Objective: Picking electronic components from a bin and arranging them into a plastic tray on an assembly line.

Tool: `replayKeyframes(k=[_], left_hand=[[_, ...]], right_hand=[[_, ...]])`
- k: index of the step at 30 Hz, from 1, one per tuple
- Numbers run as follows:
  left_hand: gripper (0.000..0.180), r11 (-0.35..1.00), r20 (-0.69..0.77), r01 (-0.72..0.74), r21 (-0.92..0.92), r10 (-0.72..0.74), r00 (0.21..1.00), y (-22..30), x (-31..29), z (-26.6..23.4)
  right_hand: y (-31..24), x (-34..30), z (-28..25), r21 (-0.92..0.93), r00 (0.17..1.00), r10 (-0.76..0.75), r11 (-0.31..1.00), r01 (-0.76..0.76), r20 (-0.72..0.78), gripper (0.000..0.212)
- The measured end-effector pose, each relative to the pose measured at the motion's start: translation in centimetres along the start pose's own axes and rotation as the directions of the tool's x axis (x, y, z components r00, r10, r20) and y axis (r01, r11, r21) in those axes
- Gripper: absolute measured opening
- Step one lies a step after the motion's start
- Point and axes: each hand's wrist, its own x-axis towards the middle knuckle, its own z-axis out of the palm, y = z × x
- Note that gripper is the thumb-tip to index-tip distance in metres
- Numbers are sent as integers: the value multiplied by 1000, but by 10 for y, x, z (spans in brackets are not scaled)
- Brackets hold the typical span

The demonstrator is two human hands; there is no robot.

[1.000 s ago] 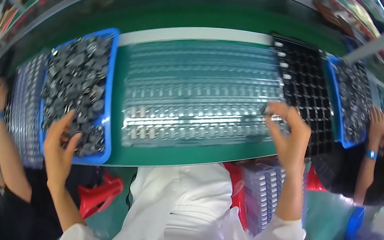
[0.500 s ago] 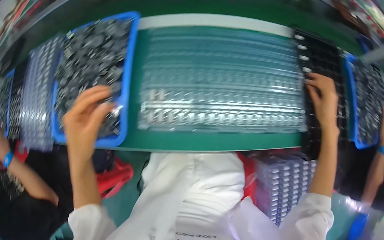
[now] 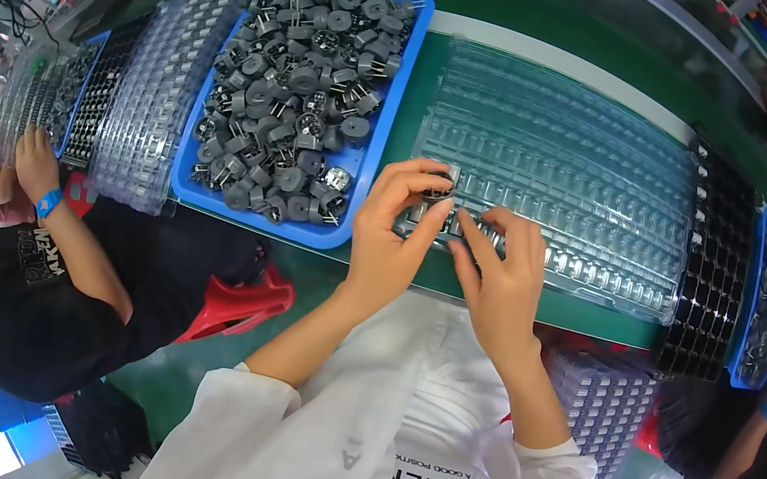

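hands are close together, just apart, over the near left corner of a clear tray [image 3: 567,174]. the left hand [image 3: 391,236] is pinched, thumb and fingertips closed on a small dark round part [image 3: 439,185], which sits just above the tray's pockets. the right hand [image 3: 508,283] is partly open, thumb and forefinger parted, with its fingertips at the pockets of the nearest rows; whether they touch a part there is too small to tell.

left of the left hand, a blue bin [image 3: 389,119] holds a heap of loose grey parts [image 3: 304,79] with metal legs. a narrow bare strip of green worktop [image 3: 407,129] runs between bin and tray. beyond the hands, the tray reaches to a white strip [image 3: 556,58]; to the right of the right hand its rows run on to a black gridded tray [image 3: 716,265], close beside its end. the worktop's near edge passes just under both wrists, leaving a slim green margin. below and right of the right forearm stands a stack of filled trays [image 3: 595,402].
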Motion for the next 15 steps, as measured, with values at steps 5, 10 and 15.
replayKeyframes(k=[5, 10, 15], left_hand=[[18, 1000, 6, -5, 5, 5, 1000, 0, -2, 1], [18, 1000, 7, -10, -13, 10, 1000, 0, -2, -1], [18, 1000, 3, -13, -1, 13, 1000, 0, -2, -1]], right_hand=[[-1, -3, 8, 16, 997, 17, 1000, -16, -79, 27], [-8, 4, 10, 42, 993, 76, 997, -72, -92, 22], [-7, 4, 10, 93, 989, 122, 989, -113, -88, 21]])
